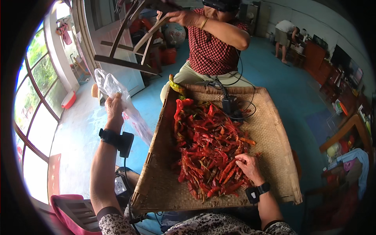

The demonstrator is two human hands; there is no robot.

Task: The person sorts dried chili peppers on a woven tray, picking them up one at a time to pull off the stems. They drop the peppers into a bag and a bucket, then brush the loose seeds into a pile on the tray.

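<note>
At lower right of centre, the right hand (249, 168) is rested on the red chillies (209, 154) heaped mid-frame, its fingers bent together; whether a pod is pinched cannot be told. By the left hand (113, 105), left of centre, a thin plastic bag (137, 121) is gripped. The pods, probably brittle, are best handled lightly, and the bag kept clear of the rough rim. The heap is carried in a woven tray (276, 156). Beyond, above centre, a wooden frame (127, 60) is raised by a facing person (215, 51); blue floor (270, 72) is seen behind.
</note>
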